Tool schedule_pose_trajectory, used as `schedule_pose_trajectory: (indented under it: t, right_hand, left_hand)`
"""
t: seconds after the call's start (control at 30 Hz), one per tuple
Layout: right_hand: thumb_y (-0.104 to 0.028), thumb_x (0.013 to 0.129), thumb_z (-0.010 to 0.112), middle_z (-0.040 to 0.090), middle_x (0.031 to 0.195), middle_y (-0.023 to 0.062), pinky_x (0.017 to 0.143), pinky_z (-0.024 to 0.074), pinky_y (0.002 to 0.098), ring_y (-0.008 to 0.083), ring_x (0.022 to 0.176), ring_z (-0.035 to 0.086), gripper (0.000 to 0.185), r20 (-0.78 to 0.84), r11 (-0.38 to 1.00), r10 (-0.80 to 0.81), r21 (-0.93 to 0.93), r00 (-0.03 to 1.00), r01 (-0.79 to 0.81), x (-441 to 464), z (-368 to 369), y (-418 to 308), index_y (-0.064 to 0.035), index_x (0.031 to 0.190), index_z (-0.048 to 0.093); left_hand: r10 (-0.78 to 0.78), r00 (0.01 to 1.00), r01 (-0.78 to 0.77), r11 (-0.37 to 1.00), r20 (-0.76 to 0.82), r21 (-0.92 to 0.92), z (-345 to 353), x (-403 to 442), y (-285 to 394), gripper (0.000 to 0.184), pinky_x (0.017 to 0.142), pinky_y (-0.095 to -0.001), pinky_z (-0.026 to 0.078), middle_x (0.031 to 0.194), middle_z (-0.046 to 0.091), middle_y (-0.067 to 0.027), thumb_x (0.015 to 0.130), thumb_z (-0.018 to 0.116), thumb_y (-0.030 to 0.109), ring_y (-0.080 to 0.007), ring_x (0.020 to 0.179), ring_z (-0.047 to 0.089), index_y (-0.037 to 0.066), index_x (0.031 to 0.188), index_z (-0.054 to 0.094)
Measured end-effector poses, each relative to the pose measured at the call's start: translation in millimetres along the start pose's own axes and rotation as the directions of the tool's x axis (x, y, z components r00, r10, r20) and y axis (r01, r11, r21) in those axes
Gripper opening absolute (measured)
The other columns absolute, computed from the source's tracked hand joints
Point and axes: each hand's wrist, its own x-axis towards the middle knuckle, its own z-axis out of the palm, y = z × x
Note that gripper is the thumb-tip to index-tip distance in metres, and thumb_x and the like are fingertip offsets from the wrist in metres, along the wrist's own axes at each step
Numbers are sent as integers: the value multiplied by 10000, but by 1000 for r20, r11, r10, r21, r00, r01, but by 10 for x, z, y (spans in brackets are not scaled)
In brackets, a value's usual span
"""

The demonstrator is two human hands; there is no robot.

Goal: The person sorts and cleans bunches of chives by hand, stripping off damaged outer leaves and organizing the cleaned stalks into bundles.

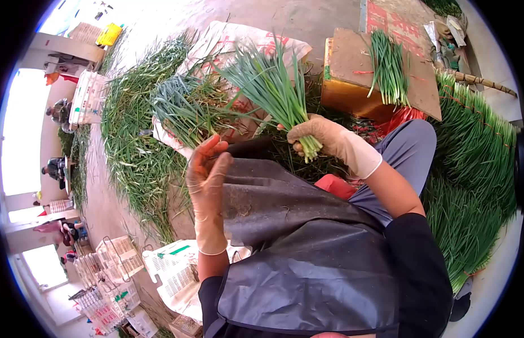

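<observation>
In a thin, soiled glove, my right hand (pixel 324 138) is wrapped round the pale stem ends of a bunch of garlic chives (pixel 279 90), whose green leaves fan up and to the left. My left hand (pixel 207 169), gloved too and dirty at the fingers, is raised with its thumb and fingers apart and nothing in it. Just beyond it lies a loose pile of garlic chives (pixel 186 112) on a white sack (pixel 217 42). A smaller bundle of chives (pixel 389 70) rests on a cardboard-topped box (pixel 349 59) at the upper right.
Tied chives (pixel 470 169) are stacked in a long heap along the right side. Loose leaf scraps (pixel 135 124) cover the floor at the left. White plastic crates (pixel 118 256) stand at the lower left. A dark apron (pixel 307 270) covers my lap. Other people (pixel 58 169) are far off at the left.
</observation>
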Motion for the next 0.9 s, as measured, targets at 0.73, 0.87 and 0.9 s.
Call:
schedule_pose_trajectory:
  t: [0.73, 0.87, 0.9]
  right_hand:
    - [-83, 743, 684, 573, 764, 61, 557, 476, 282, 154, 631, 577, 285, -153, 975, -75, -216, 985, 40, -396, 190, -44, -10, 983, 548]
    - [-240, 742, 749, 620, 1015, 121, 814, 474, 293, 181, 900, 586, 630, 0, 789, -345, -542, 939, 290, -325, 344, 165, 8, 1241, 456]
    - [-240, 742, 749, 620, 1015, 121, 814, 474, 293, 181, 900, 586, 630, 12, 793, -331, -539, 944, 285, -378, 437, 155, 8, 1241, 456]
  left_hand:
    - [-310, 898, 190, 914, 311, 359, 283, -178, 274, 308, 744, -251, 483, 893, 689, -89, 870, 625, 296, -131, 796, 631, 41, 1032, 685]
    - [-102, 797, 354, 878, 596, -323, 644, -82, -568, 686, 920, -293, 436, 1239, 558, -147, 831, 682, 335, -173, 1113, 534, -48, 1326, 404]
    - [-50, 827, 381, 783, 560, -492, 697, -74, -614, 673, 947, -306, 428, 1286, 527, -158, 827, 680, 332, -191, 1158, 514, -45, 1316, 413]
